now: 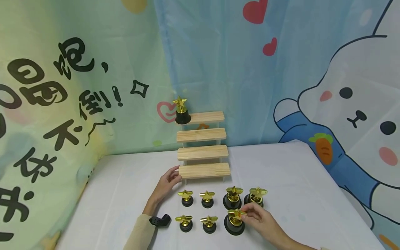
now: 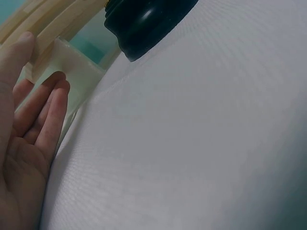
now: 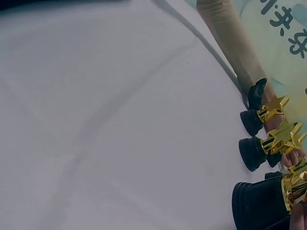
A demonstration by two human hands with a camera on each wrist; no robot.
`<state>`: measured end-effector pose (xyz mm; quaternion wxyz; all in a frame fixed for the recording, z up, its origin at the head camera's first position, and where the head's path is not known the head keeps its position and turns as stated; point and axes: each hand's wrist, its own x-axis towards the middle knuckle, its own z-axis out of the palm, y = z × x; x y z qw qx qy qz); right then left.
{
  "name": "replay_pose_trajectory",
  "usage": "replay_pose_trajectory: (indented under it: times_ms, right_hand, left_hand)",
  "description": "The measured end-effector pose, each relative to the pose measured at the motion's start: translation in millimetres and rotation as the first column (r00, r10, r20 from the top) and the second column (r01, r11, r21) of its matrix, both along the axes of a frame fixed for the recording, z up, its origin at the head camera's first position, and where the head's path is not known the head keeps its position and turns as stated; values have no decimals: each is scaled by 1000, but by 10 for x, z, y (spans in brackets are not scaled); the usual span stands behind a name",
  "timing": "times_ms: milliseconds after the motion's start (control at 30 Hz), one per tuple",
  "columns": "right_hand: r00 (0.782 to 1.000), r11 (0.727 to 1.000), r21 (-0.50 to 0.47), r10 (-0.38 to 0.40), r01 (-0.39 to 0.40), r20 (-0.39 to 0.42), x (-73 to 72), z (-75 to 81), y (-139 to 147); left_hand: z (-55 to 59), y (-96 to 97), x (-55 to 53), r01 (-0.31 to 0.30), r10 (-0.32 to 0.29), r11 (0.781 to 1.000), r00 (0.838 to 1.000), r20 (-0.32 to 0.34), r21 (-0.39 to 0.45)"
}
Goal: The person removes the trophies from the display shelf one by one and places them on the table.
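Note:
My left hand (image 1: 168, 180) holds the left end of the lowest step of a tiered wooden display stand (image 1: 204, 171). In the left wrist view its thumb lies against the wood, and the other fingers curve loosely beside the pale side support (image 2: 79, 72). With thumb and fingers my right hand (image 1: 257, 218) pinches the gold star top of a large trophy (image 1: 234, 225), whose black base appears upright at the table. Only its fingertips show in the right wrist view, beside that trophy's black base (image 3: 259, 205). Another star trophy (image 1: 182, 116) stands on the top step's left end.
Two more large trophies, one (image 1: 232, 199) behind the held one and another (image 1: 257, 196) near my right hand, stand on the white table (image 1: 125, 194). Several small star trophies (image 1: 186, 224) stand left of them. A printed cloth backdrop (image 1: 250, 86) hangs behind the stand.

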<state>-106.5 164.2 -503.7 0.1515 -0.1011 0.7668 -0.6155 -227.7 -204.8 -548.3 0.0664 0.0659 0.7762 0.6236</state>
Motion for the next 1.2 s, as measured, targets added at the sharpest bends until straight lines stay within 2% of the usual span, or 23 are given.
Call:
replay_pose_trajectory:
  times_ms: [267, 500, 733, 867, 1100, 1200]
  right_hand:
    - [1000, 1000, 11, -21, 21, -5, 30, -16, -13]
    - [998, 1000, 13, 6, -5, -64, 27, -25, 3]
    - [999, 999, 29, -38, 38, 4, 11, 34, 14]
    - [999, 998, 33, -49, 49, -8, 4, 91, 39]
    - [994, 996, 21, -84, 85, -74, -32, 256, 42]
    - [988, 996, 19, -87, 90, -125, -63, 328, 34]
  left_hand:
    - [1, -10, 9, -2, 2, 1000, 1000, 11, -3]
    - [-9, -5, 21, -6, 6, 1000, 1000, 3, 7]
    - [4, 10, 23, -14, 14, 1000, 1000, -12, -7]
    - [-2, 15, 27, -17, 17, 1000, 1000, -8, -12]
    - [-267, -4, -82, -84, 83, 996, 996, -18, -34]
    - [-271, -5, -99, -78, 78, 996, 997, -14, -30]
